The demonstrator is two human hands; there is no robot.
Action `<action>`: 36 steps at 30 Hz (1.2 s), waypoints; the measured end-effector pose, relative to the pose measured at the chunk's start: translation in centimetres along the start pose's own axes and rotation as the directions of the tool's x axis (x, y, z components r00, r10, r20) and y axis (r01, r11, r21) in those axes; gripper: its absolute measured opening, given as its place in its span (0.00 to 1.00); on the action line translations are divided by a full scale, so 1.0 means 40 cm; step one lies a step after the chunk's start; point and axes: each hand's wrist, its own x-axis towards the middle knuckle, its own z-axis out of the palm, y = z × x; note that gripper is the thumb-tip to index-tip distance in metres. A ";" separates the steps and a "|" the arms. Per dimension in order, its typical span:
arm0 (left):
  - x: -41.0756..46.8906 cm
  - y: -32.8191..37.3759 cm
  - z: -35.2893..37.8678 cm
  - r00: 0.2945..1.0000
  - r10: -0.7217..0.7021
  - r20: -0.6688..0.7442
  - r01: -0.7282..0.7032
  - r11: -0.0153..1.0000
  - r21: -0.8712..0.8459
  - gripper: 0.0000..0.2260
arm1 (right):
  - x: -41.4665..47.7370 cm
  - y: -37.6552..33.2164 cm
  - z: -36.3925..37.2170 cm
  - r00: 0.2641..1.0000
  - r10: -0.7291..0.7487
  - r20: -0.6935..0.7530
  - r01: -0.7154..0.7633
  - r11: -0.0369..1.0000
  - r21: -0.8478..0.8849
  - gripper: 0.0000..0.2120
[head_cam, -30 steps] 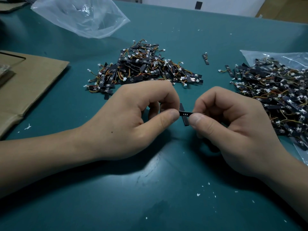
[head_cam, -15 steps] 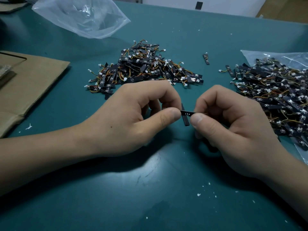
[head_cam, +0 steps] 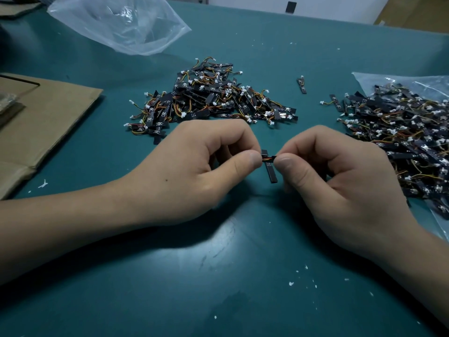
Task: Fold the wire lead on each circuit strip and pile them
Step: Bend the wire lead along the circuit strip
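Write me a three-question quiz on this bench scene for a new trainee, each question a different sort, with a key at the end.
1. True or false: the left hand and the right hand both pinch one circuit strip.
2. The right pile of strips lies mostly on: A. a cloth; B. a clear plastic bag; C. a metal tray.
3. Fill in: the flat cardboard lies on the person's ____ side.
Key: 1 true; 2 B; 3 left.
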 end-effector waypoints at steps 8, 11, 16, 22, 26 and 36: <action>0.000 -0.001 -0.002 1.000 -0.001 0.010 0.001 1.000 -0.011 0.05 | 0.000 0.005 -0.003 0.997 0.018 0.075 -0.018 1.000 -0.007 0.09; -0.003 -0.002 -0.002 1.000 0.001 0.017 -0.001 0.999 -0.037 0.03 | -0.001 0.004 -0.003 0.998 0.024 0.062 -0.026 0.999 0.029 0.09; -0.003 -0.008 0.002 0.999 0.013 -0.033 -0.015 0.999 -0.046 0.03 | -0.001 0.002 -0.005 0.997 0.036 0.065 -0.040 0.997 0.062 0.12; -0.005 -0.006 0.000 1.000 0.022 0.008 -0.021 0.995 -0.093 0.05 | 0.000 0.007 -0.003 0.999 0.017 0.050 -0.018 0.999 0.027 0.10; -0.005 -0.006 -0.002 1.000 0.012 -0.004 -0.012 0.997 -0.073 0.05 | -0.002 0.005 -0.003 0.997 -0.018 0.070 0.020 1.000 -0.017 0.09; -0.007 -0.005 0.001 0.999 0.032 -0.006 -0.033 0.996 -0.080 0.03 | -0.004 0.004 -0.003 0.997 -0.021 0.073 0.022 1.000 -0.012 0.09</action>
